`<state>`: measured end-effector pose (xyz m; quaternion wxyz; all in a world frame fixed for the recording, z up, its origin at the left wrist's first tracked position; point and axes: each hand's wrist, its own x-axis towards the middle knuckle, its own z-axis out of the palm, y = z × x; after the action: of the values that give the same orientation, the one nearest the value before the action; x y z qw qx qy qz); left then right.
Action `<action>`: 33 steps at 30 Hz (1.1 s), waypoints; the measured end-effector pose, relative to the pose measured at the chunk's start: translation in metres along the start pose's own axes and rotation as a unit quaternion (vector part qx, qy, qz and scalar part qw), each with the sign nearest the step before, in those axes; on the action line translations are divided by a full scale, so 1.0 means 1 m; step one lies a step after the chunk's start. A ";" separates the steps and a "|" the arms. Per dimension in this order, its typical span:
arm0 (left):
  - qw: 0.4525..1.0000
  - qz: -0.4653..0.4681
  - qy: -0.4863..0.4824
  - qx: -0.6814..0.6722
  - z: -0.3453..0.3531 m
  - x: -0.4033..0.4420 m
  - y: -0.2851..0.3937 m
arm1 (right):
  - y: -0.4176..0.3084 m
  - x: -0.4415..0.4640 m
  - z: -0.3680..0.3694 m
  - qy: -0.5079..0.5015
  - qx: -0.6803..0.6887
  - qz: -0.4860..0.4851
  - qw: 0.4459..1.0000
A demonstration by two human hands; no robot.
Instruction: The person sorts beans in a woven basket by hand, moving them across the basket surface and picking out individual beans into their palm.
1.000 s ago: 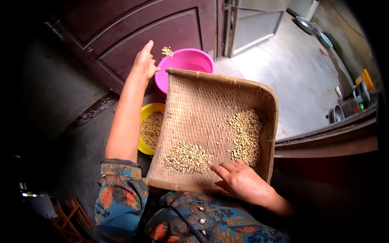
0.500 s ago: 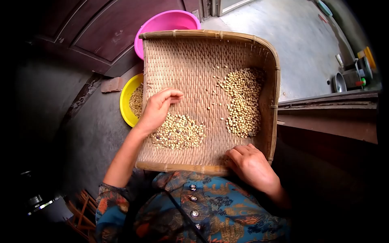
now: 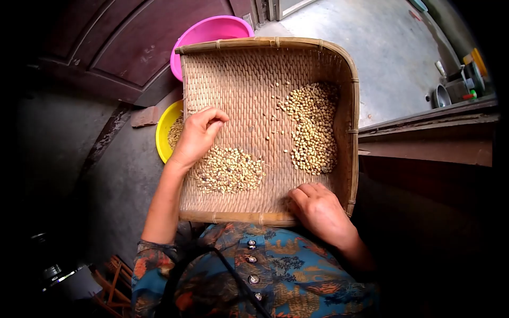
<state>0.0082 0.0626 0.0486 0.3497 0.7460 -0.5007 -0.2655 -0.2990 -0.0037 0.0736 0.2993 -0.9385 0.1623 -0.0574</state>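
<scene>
A woven bamboo tray (image 3: 233, 79) rests in front of my body. On its right side lies a larger heap of pale beans (image 3: 314, 127), with a few loose ones beside it. A second, flatter pile (image 3: 230, 172) is at the lower left. Above that pile my left hand (image 3: 196, 135) is closed, fingers curled together; whatever it may hold is hidden. Near the tray's front edge at the right, my right hand (image 3: 321, 211) has its fingers curled down, tips hidden, so I cannot tell what is in it.
A pink basin (image 3: 199, 34) stands behind the tray and a yellow bowl (image 3: 164, 130) of grains at its left. A brick (image 3: 145, 116) lies by the bowl. Beyond the door sill (image 3: 429, 124) are a metal bowl (image 3: 441, 96) and other items.
My left hand has come back from beside the pink basin, where beans were in the air, to above the lower left pile. Its fingers have closed. My right hand has moved right, away from that pile.
</scene>
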 end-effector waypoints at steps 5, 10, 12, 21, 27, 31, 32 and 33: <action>0.997 0.025 -0.071 0.031 -0.004 -0.022 0.013 | 0.004 0.001 0.003 -0.012 0.009 0.009 1.000; 0.977 0.012 -0.168 0.131 0.009 -0.023 -0.008 | 0.004 0.001 0.003 -0.015 0.012 0.014 1.000; 0.986 0.052 -0.118 0.103 0.014 -0.025 -0.011 | 0.003 0.001 0.003 -0.003 0.010 0.006 1.000; 0.987 0.080 -0.056 0.125 0.015 -0.017 -0.007 | 0.005 -0.001 0.004 -0.006 0.012 0.001 1.000; 0.973 0.186 -0.086 0.105 0.057 0.003 0.020 | 0.005 0.000 0.006 -0.016 0.012 0.010 1.000; 0.962 0.197 -0.103 0.162 0.080 0.012 0.024 | 0.005 0.000 0.006 -0.013 0.021 0.016 1.000; 0.962 0.183 -0.117 0.165 0.079 0.013 0.024 | 0.005 0.000 0.005 -0.009 0.024 0.016 1.000; 0.962 0.169 -0.133 0.168 0.076 0.012 0.024 | 0.005 0.000 0.005 -0.005 0.027 0.016 0.999</action>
<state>-0.0579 0.0263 0.0198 0.1900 0.6566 -0.6986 -0.2115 -0.2991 -0.0050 0.0671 0.3264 -0.9276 0.1743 -0.0521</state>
